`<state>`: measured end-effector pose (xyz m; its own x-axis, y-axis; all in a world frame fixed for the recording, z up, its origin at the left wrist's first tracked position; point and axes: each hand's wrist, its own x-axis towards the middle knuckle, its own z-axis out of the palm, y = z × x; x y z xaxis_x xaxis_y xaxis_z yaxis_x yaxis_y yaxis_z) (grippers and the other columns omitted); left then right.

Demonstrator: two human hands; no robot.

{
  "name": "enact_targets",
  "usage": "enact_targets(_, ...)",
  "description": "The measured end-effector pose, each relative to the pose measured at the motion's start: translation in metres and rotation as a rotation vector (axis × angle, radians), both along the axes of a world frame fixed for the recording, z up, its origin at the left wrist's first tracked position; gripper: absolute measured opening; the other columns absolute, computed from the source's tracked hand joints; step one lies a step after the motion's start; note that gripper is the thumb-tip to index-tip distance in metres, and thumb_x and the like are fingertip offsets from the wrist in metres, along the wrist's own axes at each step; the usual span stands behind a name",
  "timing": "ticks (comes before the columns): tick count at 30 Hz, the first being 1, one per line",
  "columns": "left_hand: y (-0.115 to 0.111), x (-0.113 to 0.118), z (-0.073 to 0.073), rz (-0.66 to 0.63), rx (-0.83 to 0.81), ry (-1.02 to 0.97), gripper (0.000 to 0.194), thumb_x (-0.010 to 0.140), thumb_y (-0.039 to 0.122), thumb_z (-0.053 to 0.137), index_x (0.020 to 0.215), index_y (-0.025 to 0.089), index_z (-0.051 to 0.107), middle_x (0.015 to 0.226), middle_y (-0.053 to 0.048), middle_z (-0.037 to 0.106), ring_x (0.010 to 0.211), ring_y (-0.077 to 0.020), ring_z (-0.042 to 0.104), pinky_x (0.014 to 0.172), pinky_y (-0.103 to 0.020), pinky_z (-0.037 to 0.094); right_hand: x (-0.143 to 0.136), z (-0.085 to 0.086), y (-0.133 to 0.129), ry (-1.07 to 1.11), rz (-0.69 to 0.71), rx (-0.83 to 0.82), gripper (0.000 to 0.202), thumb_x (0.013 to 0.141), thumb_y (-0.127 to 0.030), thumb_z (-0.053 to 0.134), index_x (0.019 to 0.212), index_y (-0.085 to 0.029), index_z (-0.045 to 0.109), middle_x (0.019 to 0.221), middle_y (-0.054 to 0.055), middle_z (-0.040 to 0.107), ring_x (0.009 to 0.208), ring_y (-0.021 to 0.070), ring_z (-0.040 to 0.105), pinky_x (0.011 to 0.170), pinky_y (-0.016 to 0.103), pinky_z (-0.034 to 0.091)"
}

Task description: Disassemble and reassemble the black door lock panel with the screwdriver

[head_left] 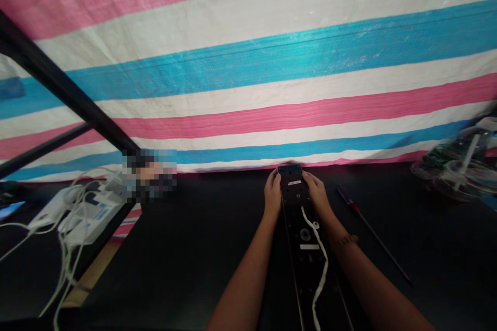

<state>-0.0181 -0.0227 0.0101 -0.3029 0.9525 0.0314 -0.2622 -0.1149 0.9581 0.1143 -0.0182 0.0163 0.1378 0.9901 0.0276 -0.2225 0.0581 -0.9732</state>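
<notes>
A makeshift workspace (striped tarp (272,62) behind black table (186,248)).

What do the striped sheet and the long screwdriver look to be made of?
Striped sheet: probably woven plastic, semi-glossy, judging by its creases, fine texture and bright glints.
Long screwdriver: likely a metal shaft, thin, straight and greyish; its handle, dark and red, may be smooth plastic.

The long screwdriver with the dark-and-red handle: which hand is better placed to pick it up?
Right, I'd judge. The screwdriver lies just outside the right hand, handle nearest, while the left hand is across the long black panel. Both grip that panel, so the right would need to let go.
</notes>
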Motion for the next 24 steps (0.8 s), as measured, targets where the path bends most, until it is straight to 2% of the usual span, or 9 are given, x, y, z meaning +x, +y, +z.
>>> enact_targets(4,-0.003,0.000,0.007,-0.036,-0.009,-0.031,0.039,0.081,0.042,0.063,0.108,0.015,0.070,0.111,-0.011,0.072,0.106,-0.0261,0.065,0.094,-0.037,0.048,-0.001,0.007,-0.004,0.050,0.027,0.009,0.051,0.072,-0.059,0.071,0.099,-0.016,0.076,0.090,0.008,0.077,0.083,0.0258,0.068,0.079,0.037,0.052)
enact_targets(9,-0.007,0.002,0.015,-0.116,0.037,-0.034,0.041,0.082,0.050,0.060,0.095,0.013,0.071,0.093,-0.009,0.073,0.090,-0.0230,0.065,0.084,-0.034,0.048,-0.002,0.013,-0.006,0.067,0.063,0.058,0.049,0.075,-0.060,0.067,0.096,-0.017,0.076,0.089,0.006,0.076,0.084,0.0250,0.066,0.081,0.036,0.051)
enact_targets(16,-0.012,0.001,0.015,-0.173,0.063,-0.032,0.044,0.083,0.058,0.056,0.076,0.015,0.062,0.071,-0.001,0.061,0.068,-0.0152,0.052,0.066,-0.027,0.042,-0.002,0.014,-0.011,0.041,0.059,-0.032,0.049,0.071,-0.066,0.067,0.071,-0.018,0.065,0.063,0.000,0.064,0.060,0.0173,0.054,0.058,0.029,0.043)
enact_targets(20,-0.016,0.001,0.019,-0.183,0.097,-0.012,0.046,0.084,0.060,0.055,0.076,0.015,0.062,0.072,-0.001,0.060,0.070,-0.0156,0.052,0.069,-0.028,0.043,-0.003,0.013,-0.011,0.038,0.049,-0.011,0.052,0.070,-0.071,0.066,0.065,-0.020,0.058,0.059,-0.002,0.057,0.057,0.0153,0.049,0.054,0.028,0.041)
enact_targets(24,-0.019,0.002,0.024,-0.200,0.155,0.002,0.046,0.085,0.061,0.053,0.077,0.016,0.062,0.073,-0.001,0.060,0.074,-0.0171,0.054,0.074,-0.029,0.045,-0.003,0.007,-0.008,0.064,0.069,-0.006,0.054,0.069,-0.074,0.064,0.067,-0.020,0.058,0.059,-0.002,0.057,0.057,0.0157,0.049,0.055,0.029,0.041)
